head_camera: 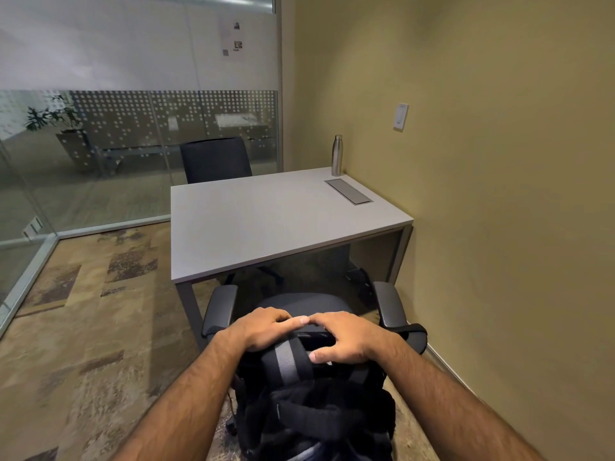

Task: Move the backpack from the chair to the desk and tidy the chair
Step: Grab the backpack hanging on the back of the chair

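Note:
A black backpack (316, 417) with a grey strap (285, 364) hangs over the backrest of a dark office chair (306, 302), on the side facing me. The chair stands at the near edge of a light grey desk (266, 221), seat towards the desk. My left hand (263, 329) is curled over the top of the backrest where the strap crosses it. My right hand (346, 337) grips the same top edge beside it, thumb on the near side and fingers over the far side. The two index fingertips touch. The backrest is mostly hidden behind the bag.
A steel bottle (337, 155) and a flush cable hatch (348, 191) sit at the desk's far right corner. A second dark chair (216, 159) stands behind the desk. An olive wall (499, 227) runs close on the right, a glass partition (100, 161) on the left, with patterned carpet (83, 327) below.

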Demonstrator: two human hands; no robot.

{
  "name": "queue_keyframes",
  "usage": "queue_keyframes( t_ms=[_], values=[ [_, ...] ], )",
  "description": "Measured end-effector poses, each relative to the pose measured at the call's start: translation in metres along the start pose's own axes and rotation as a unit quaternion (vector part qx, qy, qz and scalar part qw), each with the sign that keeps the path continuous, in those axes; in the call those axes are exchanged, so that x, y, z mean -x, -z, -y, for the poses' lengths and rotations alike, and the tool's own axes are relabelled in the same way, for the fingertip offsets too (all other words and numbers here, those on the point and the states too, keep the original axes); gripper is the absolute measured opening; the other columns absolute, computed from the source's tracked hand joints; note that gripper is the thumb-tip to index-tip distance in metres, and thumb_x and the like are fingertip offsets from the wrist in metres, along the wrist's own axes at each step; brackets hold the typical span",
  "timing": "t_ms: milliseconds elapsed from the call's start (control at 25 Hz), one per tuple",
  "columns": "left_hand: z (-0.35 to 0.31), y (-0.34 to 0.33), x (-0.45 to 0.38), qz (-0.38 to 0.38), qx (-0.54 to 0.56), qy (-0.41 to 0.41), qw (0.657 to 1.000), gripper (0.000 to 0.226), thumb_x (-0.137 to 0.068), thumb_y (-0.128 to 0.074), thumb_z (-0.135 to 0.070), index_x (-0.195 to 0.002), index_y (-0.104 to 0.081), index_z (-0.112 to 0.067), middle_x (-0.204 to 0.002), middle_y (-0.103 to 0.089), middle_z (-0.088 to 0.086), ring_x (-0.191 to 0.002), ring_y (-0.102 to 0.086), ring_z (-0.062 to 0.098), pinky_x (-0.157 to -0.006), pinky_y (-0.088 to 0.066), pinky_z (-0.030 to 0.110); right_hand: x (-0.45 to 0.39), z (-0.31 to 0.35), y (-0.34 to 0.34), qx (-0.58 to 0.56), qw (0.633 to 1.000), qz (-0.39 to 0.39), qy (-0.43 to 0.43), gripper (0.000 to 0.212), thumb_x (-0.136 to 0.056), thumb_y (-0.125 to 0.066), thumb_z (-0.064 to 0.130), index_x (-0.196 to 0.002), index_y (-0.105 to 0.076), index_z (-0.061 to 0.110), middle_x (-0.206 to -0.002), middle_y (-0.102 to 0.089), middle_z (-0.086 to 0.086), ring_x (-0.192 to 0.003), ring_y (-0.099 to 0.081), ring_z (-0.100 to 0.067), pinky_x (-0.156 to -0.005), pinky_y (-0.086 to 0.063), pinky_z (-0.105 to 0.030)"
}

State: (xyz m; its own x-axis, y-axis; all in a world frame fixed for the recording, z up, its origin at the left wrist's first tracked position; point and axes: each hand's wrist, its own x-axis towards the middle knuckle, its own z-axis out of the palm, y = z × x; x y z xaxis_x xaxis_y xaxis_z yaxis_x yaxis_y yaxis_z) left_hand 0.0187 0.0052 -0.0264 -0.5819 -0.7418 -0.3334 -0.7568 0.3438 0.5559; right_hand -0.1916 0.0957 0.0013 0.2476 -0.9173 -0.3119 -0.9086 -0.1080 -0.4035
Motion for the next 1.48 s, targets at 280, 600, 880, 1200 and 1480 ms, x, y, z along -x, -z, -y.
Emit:
queue_keyframes(
  t_ms=[280, 600, 880, 1200, 1480],
  values=[
    [0.008, 0.012, -0.010, 0.038, -0.037, -0.062, 0.997, 0.028, -0.097, -0.046, -0.048, -0.101, -0.065, -0.029, -0.103, -0.066, -0.006, -0.098, -0.059, 0.016, -0.080, -0.043, 0.030, -0.005, 0.028, 0.003, 0.088, 0.994, 0.059, 0.019, 0.077, -0.070, -0.075, 0.034, -0.141, -0.049, 0.018, -0.132, -0.064, -0.009, -0.119, -0.061, -0.030, -0.102, -0.053, -0.046],
    [0.029, 0.025, -0.022, 0.017, 0.003, -0.107, 0.994, 0.052, -0.074, -0.064, -0.072, -0.061, -0.055, -0.023, -0.061, -0.053, -0.005, -0.059, -0.045, 0.010, -0.064, -0.038, 0.034, -0.004, 0.025, -0.015, 0.119, 0.992, -0.007, 0.031, 0.091, -0.073, -0.073, 0.027, -0.156, -0.035, 0.029, -0.151, -0.056, -0.002, -0.135, -0.054, -0.029, -0.111, -0.049, -0.049],
    [0.054, 0.053, -0.008, -0.006, -0.074, -0.132, 0.988, 0.078, -0.072, -0.055, -0.092, -0.053, -0.042, -0.018, -0.052, -0.036, -0.002, -0.051, -0.031, 0.013, -0.054, -0.026, 0.035, -0.006, 0.025, -0.015, 0.091, 0.995, -0.031, 0.025, 0.093, -0.072, -0.077, 0.035, -0.156, -0.039, 0.029, -0.155, -0.054, 0.001, -0.140, -0.051, -0.022, -0.115, -0.045, -0.044],
    [0.064, 0.060, 0.011, -0.076, -0.221, -0.144, 0.961, 0.090, -0.066, -0.026, -0.105, -0.054, -0.038, -0.017, -0.062, -0.042, 0.007, -0.057, -0.036, 0.018, -0.057, -0.029, 0.037, -0.003, 0.024, -0.018, 0.056, 0.997, -0.041, 0.017, 0.095, -0.067, -0.077, 0.038, -0.155, -0.043, 0.030, -0.154, -0.056, 0.008, -0.139, -0.052, -0.015, -0.116, -0.045, -0.037],
    [0.085, 0.056, 0.047, -0.155, -0.286, -0.144, 0.934, 0.098, -0.073, -0.017, -0.101, -0.058, -0.052, -0.011, -0.051, -0.049, 0.007, -0.048, -0.038, 0.020, -0.050, -0.027, 0.034, -0.007, 0.029, -0.018, 0.053, 0.998, -0.044, 0.011, 0.093, -0.067, -0.078, 0.035, -0.154, -0.046, 0.029, -0.151, -0.060, 0.008, -0.137, -0.056, -0.017, -0.114, -0.048, -0.040]
  ],
)
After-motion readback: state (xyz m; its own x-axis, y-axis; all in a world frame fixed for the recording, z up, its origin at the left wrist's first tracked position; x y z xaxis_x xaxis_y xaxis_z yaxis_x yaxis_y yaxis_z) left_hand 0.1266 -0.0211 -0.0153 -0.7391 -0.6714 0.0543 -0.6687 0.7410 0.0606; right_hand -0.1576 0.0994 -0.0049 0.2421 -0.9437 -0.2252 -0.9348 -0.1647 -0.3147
